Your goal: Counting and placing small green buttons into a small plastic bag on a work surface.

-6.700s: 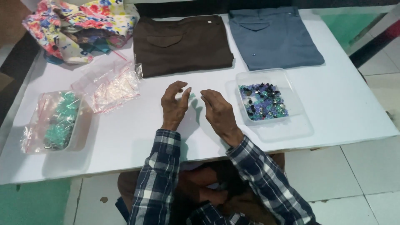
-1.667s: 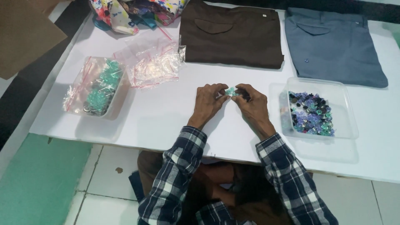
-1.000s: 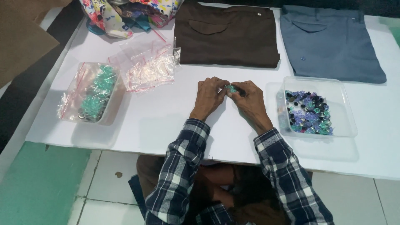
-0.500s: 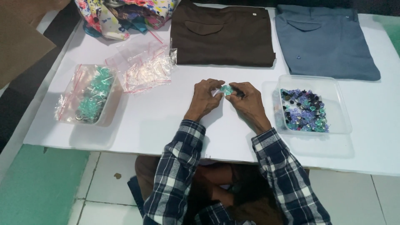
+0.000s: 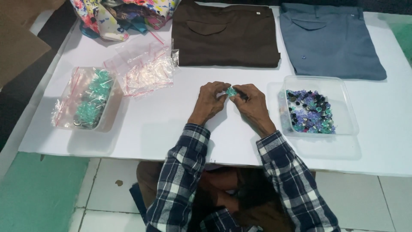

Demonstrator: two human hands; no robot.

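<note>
Teal and glassy, a small bead [image 5: 231, 91] sits pinched between the fingertips of the left hand [image 5: 210, 102] and the right hand [image 5: 253, 104], both closed on it just above the middle of the table [image 5: 171, 129]. So small and smooth a piece could slip from that pinch, I judge, then bounce on the hard top and roll off the near edge onto the tiled floor [image 5: 377, 202], where it would be hard to find.

At three o'clock from the hands, near the right wrist, stands a clear tray [image 5: 343, 107] of mixed blue, purple and teal beads; a careless elbow could tip it. At nine o'clock, well apart, a second tray [image 5: 109, 116] holds teal beads inside a plastic bag. At ten o'clock lie empty zip bags [image 5: 143, 71]. At twelve o'clock is a folded brown garment [image 5: 225, 38], at one o'clock a folded grey-blue one [image 5: 332, 43], and at eleven a floral bag [image 5: 120, 15].

White and smooth, the table offers no lip. Pale tiles and green flooring [image 5: 38, 193] lie beneath.
</note>
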